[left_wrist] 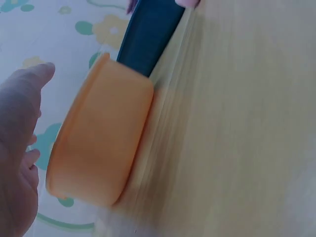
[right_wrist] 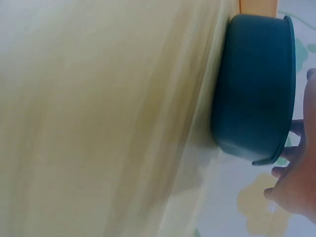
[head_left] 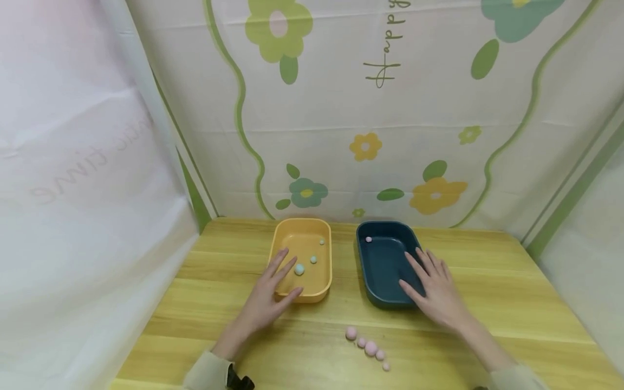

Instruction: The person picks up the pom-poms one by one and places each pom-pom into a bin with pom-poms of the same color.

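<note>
My left hand (head_left: 268, 298) hovers over the near left corner of a yellow tray (head_left: 317, 297), fingers spread and nothing in them. Inside that tray lie three pale blue-green balls (head_left: 299, 269) of different sizes. Over the right side of a dark blue tray (head_left: 390, 302) is my right hand (head_left: 439, 295), also with spread fingers and no object held. One small pink ball (head_left: 368, 239) sits at the far left of the blue tray. Whether either hand touches a rim, I cannot tell. The left wrist view shows the thumb (left_wrist: 42, 74) beside the yellow tray's wall.
Several pink balls (head_left: 371, 348) lie in a slanting row on the wooden table (head_left: 312, 336), nearer to me than the trays. A white flower-printed cloth (head_left: 331, 108) hangs behind the table's back edge, and more cloth (head_left: 73, 189) stands on the left.
</note>
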`<state>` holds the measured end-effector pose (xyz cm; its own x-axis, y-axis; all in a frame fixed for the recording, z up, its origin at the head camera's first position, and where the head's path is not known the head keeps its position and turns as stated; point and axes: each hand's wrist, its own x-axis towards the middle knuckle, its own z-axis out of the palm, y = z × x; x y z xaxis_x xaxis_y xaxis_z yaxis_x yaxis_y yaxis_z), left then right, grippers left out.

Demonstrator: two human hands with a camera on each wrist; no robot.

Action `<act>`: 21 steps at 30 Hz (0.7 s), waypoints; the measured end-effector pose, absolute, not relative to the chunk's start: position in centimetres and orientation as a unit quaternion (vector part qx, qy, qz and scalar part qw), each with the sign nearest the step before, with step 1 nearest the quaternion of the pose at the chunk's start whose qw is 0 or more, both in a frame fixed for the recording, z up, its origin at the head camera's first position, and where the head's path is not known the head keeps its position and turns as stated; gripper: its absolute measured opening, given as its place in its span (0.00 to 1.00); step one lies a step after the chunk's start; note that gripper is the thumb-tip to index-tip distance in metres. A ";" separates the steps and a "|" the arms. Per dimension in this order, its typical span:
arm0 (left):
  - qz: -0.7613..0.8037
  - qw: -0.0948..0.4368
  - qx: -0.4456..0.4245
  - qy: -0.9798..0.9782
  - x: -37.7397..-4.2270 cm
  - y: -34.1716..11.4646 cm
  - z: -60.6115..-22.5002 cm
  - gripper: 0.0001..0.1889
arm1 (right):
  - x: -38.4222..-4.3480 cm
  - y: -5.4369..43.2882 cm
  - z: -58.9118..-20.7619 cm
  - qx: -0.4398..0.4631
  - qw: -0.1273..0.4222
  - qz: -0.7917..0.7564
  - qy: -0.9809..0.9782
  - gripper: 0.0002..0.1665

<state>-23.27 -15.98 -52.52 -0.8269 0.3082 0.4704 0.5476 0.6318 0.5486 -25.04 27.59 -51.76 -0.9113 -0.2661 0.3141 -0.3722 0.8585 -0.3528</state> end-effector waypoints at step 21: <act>-0.590 0.151 -0.325 -0.724 -19.6 -10.2 -55.5 0.16 | -25.1 29.2 -53.0 0.149 0.089 0.196 -0.965 0.46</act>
<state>-19.59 -10.17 -55.51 -0.7431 0.2923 0.6020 0.6486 0.0928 0.7555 -25.12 29.16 -53.03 -0.9396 -0.2527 0.2309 -0.3229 0.8783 -0.3526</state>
